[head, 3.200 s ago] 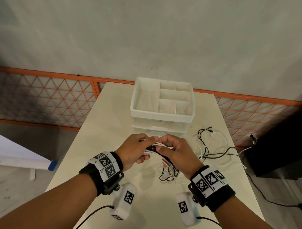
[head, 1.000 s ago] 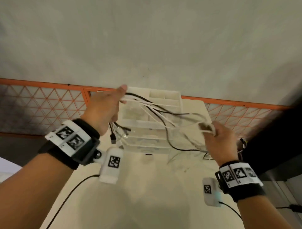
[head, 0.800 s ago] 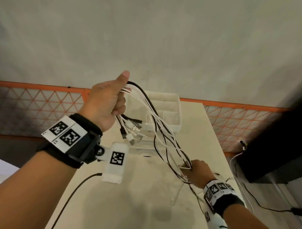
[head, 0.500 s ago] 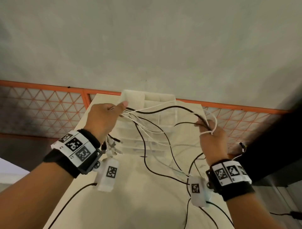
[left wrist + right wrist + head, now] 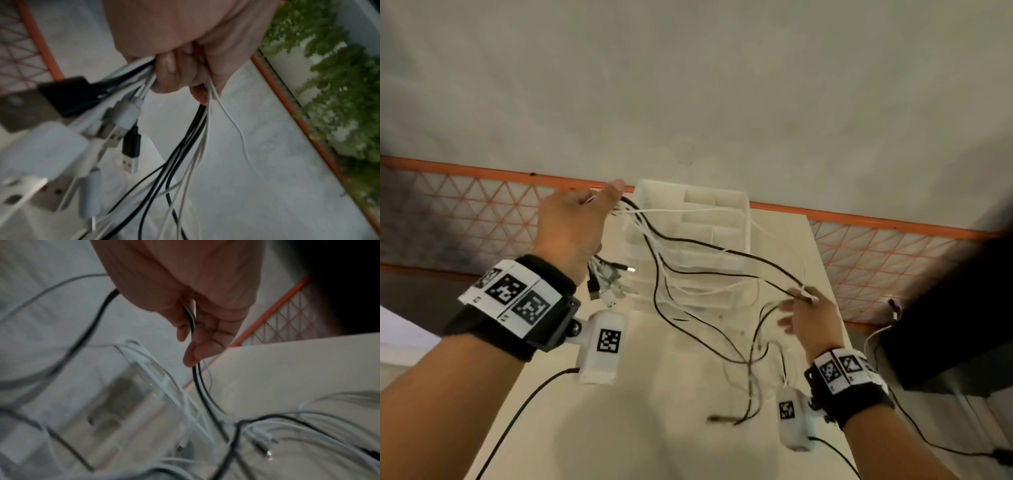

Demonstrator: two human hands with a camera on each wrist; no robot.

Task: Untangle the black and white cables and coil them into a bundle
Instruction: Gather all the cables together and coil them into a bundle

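My left hand is raised over the table's left side and grips a bunch of black and white cables in its fist. Their plug ends hang below the palm; in the left wrist view the USB plugs dangle beside the curled fingers. The strands sag rightward to my right hand, which is lower and pinches a black and a white strand between thumb and fingers. Loose ends trail down onto the table.
A white divided organizer box stands at the table's far end, behind the hanging cables. The cream table has an orange mesh railing beyond it. A dark object with its own cords sits off the right edge.
My right hand has dropped lower and a little right while still pinching strands. The left hand stays raised with the bunch; the cable loops sag further toward the table.
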